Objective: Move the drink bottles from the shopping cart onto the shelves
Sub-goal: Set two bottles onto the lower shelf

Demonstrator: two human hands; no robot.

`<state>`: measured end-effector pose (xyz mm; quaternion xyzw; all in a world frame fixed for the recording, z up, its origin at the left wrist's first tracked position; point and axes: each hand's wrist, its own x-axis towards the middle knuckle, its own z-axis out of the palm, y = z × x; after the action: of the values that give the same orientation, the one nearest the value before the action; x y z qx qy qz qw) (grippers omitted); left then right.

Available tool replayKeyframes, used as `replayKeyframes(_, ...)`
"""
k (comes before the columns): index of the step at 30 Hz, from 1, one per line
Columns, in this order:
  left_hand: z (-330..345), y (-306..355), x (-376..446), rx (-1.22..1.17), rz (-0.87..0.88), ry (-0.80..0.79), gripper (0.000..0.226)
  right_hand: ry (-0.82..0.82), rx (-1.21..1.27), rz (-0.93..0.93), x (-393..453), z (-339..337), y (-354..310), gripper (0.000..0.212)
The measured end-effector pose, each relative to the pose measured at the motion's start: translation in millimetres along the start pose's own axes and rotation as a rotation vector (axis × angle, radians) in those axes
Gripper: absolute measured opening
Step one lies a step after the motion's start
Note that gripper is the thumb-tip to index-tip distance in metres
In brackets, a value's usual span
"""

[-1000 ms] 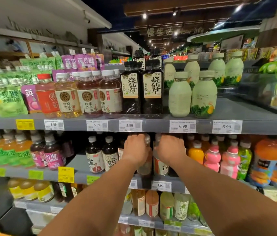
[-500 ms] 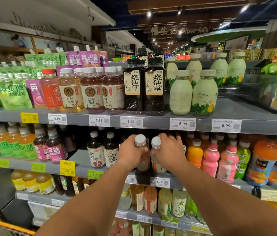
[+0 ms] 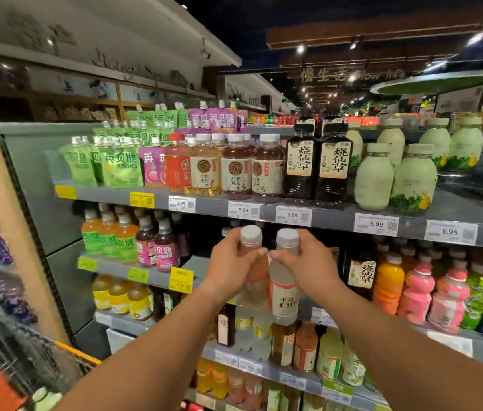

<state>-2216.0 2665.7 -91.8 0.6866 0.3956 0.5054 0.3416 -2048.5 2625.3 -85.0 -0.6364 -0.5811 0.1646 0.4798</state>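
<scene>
The biggest change is in your view: it has swung left and pulled back, so the shelves [image 3: 293, 213] now fill the frame at a slant and the shopping cart [image 3: 6, 348] has come into sight at lower left, its wire basket and orange trim blurred. Next, your 2 arms have drawn out from the second shelf [image 3: 157, 275]; 1 second ago both hands were reaching deep between the rows there, and now they are out in front of its edge, side by side and touching at the fingertips. Your left hand [image 3: 229, 269] grips the pinkish bottle [image 3: 253, 262] around its shoulder, and your right hand [image 3: 308, 266] grips the pale bottle [image 3: 284, 287] the same way; both bottles stand upright, white caps clear above your fingers, held in the air rather than resting on anything. So these 2 bottles are not on the shelf at this moment, and the placement looks undone rather than finished. It seems you pulled them back to choose a better slot or straighten the row. What else is left in the cart is hard to tell; only a pale green shape [image 3: 46, 397] shows at the bottom edge, too blurred to name.
</scene>
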Motion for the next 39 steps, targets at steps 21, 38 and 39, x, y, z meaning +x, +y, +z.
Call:
replayKeyframes(21, -426, -170, -247, 0.464, -0.545, 0.742, 0.036, -0.772, 0.023, -0.337, -167, 488, -193, 0.054)
replayKeyframes(38, -486, -506, -224, 0.242, -1.161, 1.196, 0.036, -1.221, -0.012, -0.288, -131, 831, -60, 0.031)
replayKeyframes(39, -487, -528, -227, 0.234, -1.198, 1.199, 0.036, -1.229, -0.003, -0.277, -135, 848, -45, 0.029)
